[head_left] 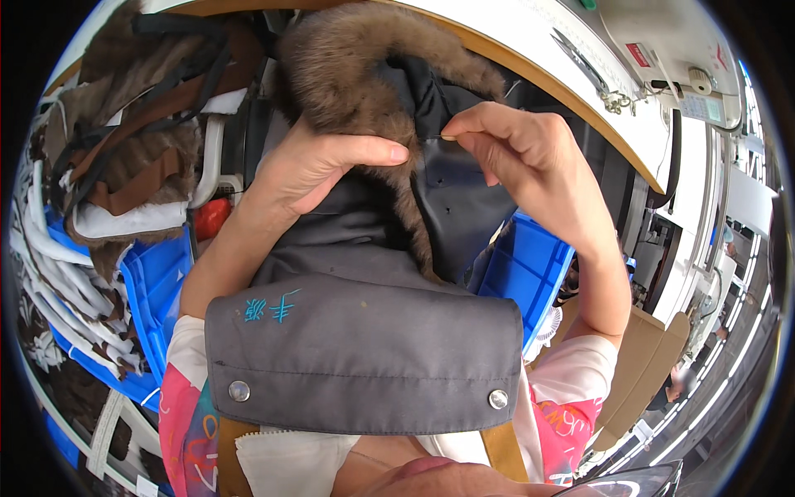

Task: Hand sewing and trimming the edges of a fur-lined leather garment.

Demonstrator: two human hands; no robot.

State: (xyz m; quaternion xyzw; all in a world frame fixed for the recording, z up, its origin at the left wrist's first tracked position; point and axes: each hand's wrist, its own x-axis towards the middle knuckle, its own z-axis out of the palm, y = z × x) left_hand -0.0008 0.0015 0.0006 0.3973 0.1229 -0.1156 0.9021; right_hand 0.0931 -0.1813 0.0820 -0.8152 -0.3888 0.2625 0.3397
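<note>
My left hand (319, 170) grips a long brown fur piece (373, 62) at its narrower middle, thumb lying on the pile. The fur curves over the top and trails down across my lap. Black smooth fabric (451, 203) lies along its right side. Just right of my thumb, my right hand (526, 166) pinches at the black fabric's edge, index fingertip and thumb close round a tiny thing too small to name. A dark grey apron (364, 348) covers my front, beneath the fur's lower end.
A white worktable (534, 33) with scissors (580, 62) and a machine (679, 58) runs across the top. Blue crates (522, 273) stand at both sides; fur pieces with straps (141, 182) and white strips (62, 273) pile at left. Cardboard (642, 364) and a distant person (667, 389) are at right.
</note>
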